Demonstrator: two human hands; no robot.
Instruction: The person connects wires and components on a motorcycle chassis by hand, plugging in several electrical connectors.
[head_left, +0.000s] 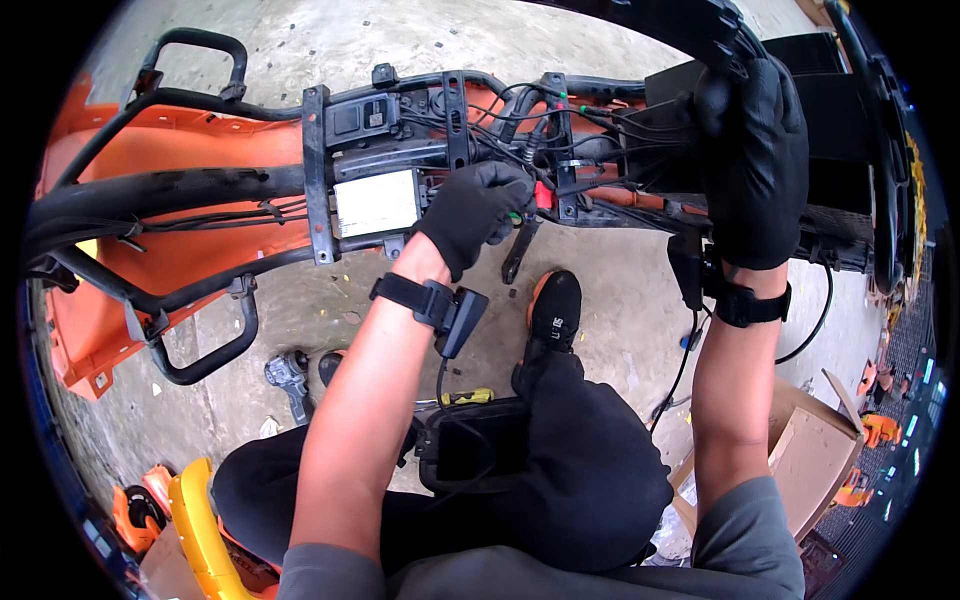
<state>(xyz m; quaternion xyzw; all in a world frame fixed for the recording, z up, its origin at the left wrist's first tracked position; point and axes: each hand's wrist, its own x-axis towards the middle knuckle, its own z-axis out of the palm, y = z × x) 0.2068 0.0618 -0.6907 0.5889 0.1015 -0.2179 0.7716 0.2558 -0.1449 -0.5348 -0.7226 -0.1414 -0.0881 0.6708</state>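
Observation:
My left hand in a black glove has its fingers curled and pinched over the wiring at the middle of a black vehicle frame; what it holds is too small to make out. Beside its fingertips are a red piece and a small green piece. A white box lies just left of it. My right hand, also gloved, is raised at the frame's right part with fingers bent round something dark, hidden under them. Several black cables run toward it.
Orange bodywork underlies the frame. On the concrete floor are a power tool, a yellow-handled tool and, at right, a cardboard box. Yellow and orange parts lie at lower left. My legs and shoe are below.

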